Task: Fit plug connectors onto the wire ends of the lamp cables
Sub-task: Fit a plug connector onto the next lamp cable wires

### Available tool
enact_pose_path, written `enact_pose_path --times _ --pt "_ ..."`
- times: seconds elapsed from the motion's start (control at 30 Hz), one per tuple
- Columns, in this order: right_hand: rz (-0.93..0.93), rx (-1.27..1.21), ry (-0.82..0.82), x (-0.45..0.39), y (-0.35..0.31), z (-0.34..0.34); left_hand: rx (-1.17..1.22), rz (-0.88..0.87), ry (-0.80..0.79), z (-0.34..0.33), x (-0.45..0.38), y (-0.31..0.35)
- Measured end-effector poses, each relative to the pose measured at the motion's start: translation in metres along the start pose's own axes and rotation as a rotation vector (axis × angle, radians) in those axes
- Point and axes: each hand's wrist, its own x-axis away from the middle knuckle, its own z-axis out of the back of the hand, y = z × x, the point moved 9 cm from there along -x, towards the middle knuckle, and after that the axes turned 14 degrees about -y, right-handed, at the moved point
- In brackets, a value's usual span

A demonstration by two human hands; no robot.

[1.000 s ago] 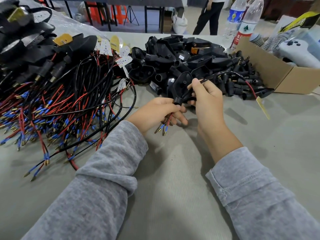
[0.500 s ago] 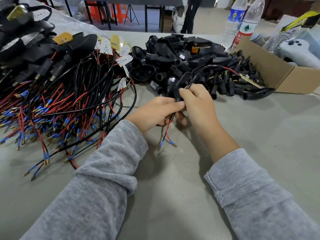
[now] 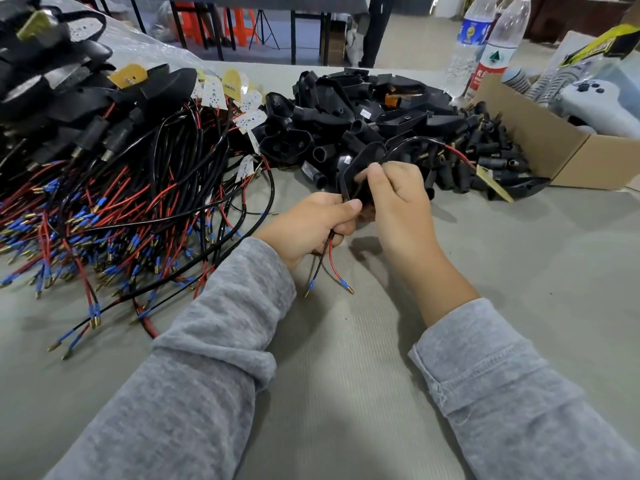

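My left hand (image 3: pixel 311 225) grips the lower end of a black plug housing (image 3: pixel 355 168) and the cable running through it. Red and black wire ends (image 3: pixel 329 268) with blue sleeves and brass tips hang below that hand. My right hand (image 3: pixel 398 199) pinches the black cable (image 3: pixel 412 142) at the top of the housing. The cable arcs right to a red wire and a yellow board (image 3: pixel 493 183).
A big heap of red and black lamp cables (image 3: pixel 121 209) fills the left. A pile of black plug housings (image 3: pixel 363 112) lies behind my hands, small connectors (image 3: pixel 485 150) to its right. A cardboard box (image 3: pixel 554 147) and two water bottles (image 3: pixel 485 46) stand at the back right.
The cable has been drawn further through the housing, so the wire ends hang lower below my left hand. The yellow board end has swung up and to the right.
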Motion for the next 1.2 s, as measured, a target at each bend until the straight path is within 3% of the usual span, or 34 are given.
enact_pose_path --times 0.1,0.23,0.33,0.47,0.57,0.97,1.2 --pt "0.066 0.046 0.093 0.0 -0.003 0.011 0.002 0.004 0.01 0.001 -0.001 -0.002" --pt "0.02 -0.117 0.178 0.004 0.004 0.015 -0.011 0.021 0.003 0.0 -0.001 -0.003" --pt "-0.051 -0.342 0.22 0.002 0.017 0.021 0.001 0.025 -0.001 0.001 -0.001 -0.003" --pt "-0.162 -0.839 0.215 -0.003 0.041 0.019 -0.032 0.037 -0.028 0.0 -0.002 -0.005" --pt "-0.157 -1.012 0.227 -0.003 0.047 0.021 -0.058 0.038 -0.054 -0.001 -0.001 -0.005" --pt "-0.209 -1.154 0.304 0.002 0.057 0.022 -0.243 0.053 -0.164 -0.013 0.002 0.001" --pt "-0.225 -0.825 0.38 0.003 0.055 0.036 -0.185 0.097 -0.188 -0.012 0.002 -0.003"
